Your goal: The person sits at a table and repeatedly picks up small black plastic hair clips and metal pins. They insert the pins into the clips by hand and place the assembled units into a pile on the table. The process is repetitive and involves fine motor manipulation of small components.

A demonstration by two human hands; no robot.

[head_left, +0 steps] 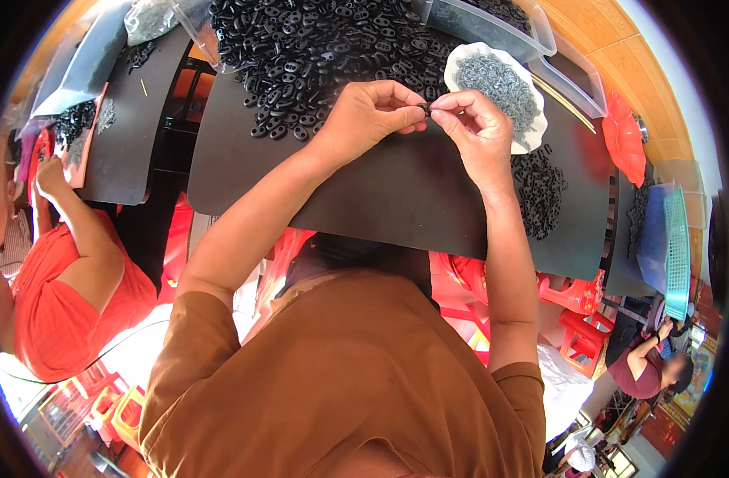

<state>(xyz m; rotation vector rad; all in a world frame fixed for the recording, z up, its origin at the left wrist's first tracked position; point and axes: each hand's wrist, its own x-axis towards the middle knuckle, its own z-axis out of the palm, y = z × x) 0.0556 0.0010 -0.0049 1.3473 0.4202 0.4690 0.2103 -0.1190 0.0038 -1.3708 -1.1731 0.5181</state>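
Above the dark table, my left hand and my right hand meet fingertip to fingertip. Both are closed in a pinch on a small black plastic piece, mostly covered by the fingers. Whether a second tiny part sits in the right pinch I cannot make out. Just beyond my hands spreads a big heap of black oval pieces with holes. Beside my right hand stands a white scalloped dish full of small grey, see-through parts. A smaller pile of black pieces lies right of my right wrist.
Clear plastic bins stand at the table's far edge. A red scalloped dish and a turquoise basket are at the right. On the left, a person in red sits by another table. Red stools stand below.
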